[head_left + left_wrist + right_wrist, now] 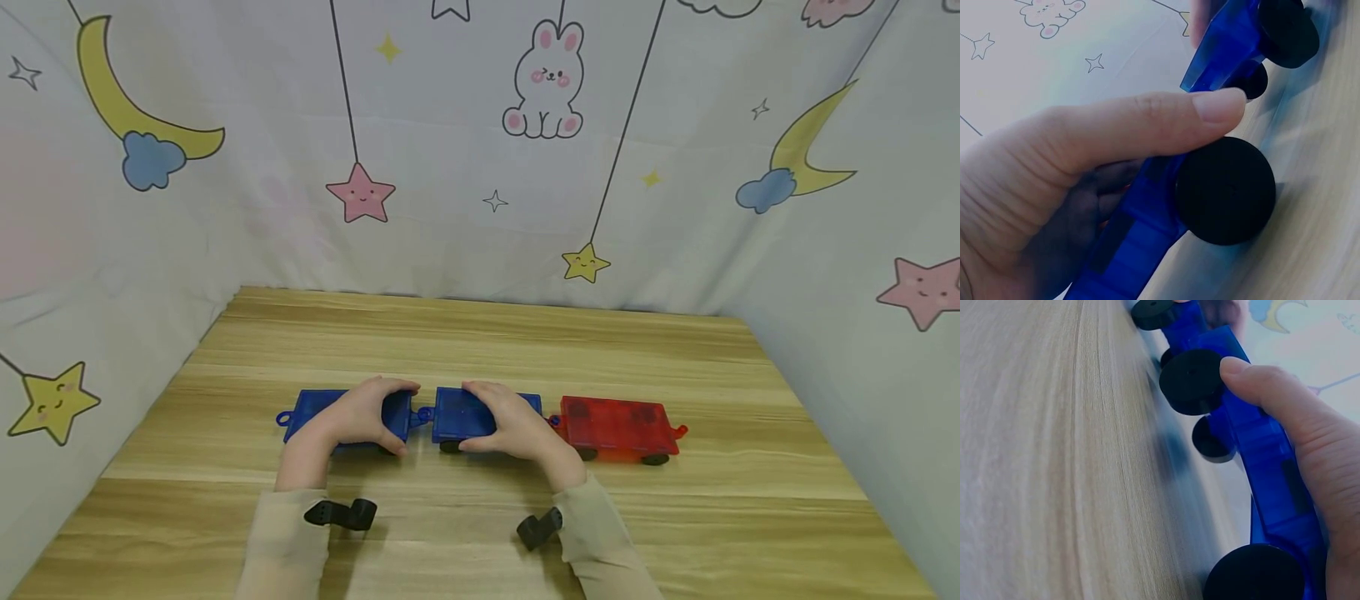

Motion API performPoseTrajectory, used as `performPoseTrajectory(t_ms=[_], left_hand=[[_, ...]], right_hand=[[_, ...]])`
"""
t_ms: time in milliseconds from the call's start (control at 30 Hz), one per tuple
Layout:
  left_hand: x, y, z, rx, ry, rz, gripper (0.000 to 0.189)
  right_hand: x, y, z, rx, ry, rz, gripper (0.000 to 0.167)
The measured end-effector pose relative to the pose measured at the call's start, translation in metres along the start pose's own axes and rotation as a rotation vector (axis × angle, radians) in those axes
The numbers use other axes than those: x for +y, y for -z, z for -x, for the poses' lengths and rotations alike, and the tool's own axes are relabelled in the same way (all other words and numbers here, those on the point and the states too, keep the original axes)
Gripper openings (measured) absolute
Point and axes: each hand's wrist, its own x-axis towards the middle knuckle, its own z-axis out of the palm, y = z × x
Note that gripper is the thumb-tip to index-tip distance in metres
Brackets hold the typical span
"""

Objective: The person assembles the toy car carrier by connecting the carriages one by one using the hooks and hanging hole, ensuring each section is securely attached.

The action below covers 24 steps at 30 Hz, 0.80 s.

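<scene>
Three toy wagon bases on black wheels stand in a row on the table. At the left end my left hand point(358, 417) grips a blue wagon point(313, 405), thumb on the near side and fingers on the far side. My right hand point(517, 427) holds the middle blue wagon point(452, 417) the same way. Between the two blue wagons their coupling parts meet at a ring point(425, 414). A red wagon point(618, 423) stands at the right, its left end against the middle wagon's coupling. In the left wrist view, my thumb point(1210, 109) lies just above a black wheel point(1227, 190).
The wood-grain table point(480, 342) is walled by white cloth point(465, 242) printed with stars, moons and a rabbit. Black camera mounts point(351, 513) sit on both wrists. A red hook point(680, 432) sticks out at the row's right end, a blue ring point(283, 418) at its left.
</scene>
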Motion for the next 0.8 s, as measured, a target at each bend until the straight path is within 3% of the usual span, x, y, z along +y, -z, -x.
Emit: performPoseTrajectory(t_ms=[800], left_hand=[[0.0016, 0.0007, 0.0003, -0.002, 0.005, 0.006, 0.092]], right_hand=[[-0.0009, -0.0004, -0.0002, -0.012, -0.008, 0.020, 0.084]])
